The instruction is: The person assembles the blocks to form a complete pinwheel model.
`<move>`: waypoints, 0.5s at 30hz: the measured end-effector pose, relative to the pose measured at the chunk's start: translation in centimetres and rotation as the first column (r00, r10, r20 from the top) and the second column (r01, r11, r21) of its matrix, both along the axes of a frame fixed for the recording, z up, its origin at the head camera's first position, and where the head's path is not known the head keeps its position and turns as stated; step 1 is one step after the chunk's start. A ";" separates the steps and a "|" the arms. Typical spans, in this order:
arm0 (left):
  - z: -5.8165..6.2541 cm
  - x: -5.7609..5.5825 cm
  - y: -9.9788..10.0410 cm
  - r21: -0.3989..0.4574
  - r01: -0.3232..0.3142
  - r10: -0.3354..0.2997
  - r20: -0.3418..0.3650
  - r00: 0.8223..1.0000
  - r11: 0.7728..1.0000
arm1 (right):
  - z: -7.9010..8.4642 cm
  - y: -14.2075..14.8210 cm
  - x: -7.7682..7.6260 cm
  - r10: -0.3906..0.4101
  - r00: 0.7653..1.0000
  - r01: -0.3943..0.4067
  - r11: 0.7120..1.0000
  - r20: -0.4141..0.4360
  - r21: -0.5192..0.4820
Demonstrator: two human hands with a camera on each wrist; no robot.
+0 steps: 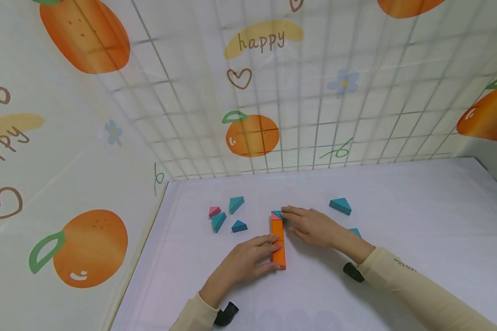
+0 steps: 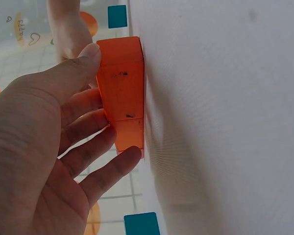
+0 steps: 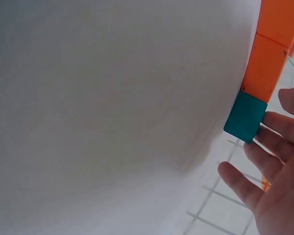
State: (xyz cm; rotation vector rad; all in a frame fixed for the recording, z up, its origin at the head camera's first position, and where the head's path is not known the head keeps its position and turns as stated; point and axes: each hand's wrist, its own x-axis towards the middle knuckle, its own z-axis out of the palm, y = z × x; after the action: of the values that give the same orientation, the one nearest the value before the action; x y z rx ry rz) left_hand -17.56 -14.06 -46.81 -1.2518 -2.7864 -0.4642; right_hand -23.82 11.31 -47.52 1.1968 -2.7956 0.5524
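Observation:
A row of two orange blocks [image 1: 278, 257] lies lengthwise on the table. My left hand [image 1: 248, 257] rests along its left side, thumb at the near end and fingers fairly straight against the orange, as the left wrist view [image 2: 120, 93] shows of the orange blocks. At the far end a small pink triangular block [image 1: 275, 216] and teal triangular pieces adjoin the row. My right hand [image 1: 314, 226] reaches in from the right, its extended fingers touching the teal block [image 3: 246, 116] there. Part of that teal block is hidden under the fingers in the head view.
Left of the row lie several loose triangular blocks: teal ones [image 1: 236, 204] and a pink one [image 1: 214, 211]. To the right sit a teal triangular block [image 1: 340, 206] and another teal piece [image 1: 355, 232], partly behind the right wrist. A patterned curtain over a wire grid [image 1: 298, 105] stands behind the table.

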 end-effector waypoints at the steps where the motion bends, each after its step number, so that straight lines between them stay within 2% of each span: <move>1: 0.0 0.0 0.0 0.000 0.000 0.000 0.000 1.000 1.000 | 0.0 0.0 0.0 0.000 1.000 0.000 1.000 -0.001 0.002; 15: -0.2 -0.1 -0.1 0.011 0.005 -0.005 -0.014 1.000 1.000 | 0.0 -0.1 -0.1 -0.002 1.000 0.002 1.000 -0.010 -0.004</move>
State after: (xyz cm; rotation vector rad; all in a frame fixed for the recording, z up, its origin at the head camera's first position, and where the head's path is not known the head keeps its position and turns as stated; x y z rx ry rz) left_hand -17.66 -14.11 -47.01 -1.2556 -2.7662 -0.4690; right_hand -23.89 11.25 -47.50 1.1924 -2.7862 0.5494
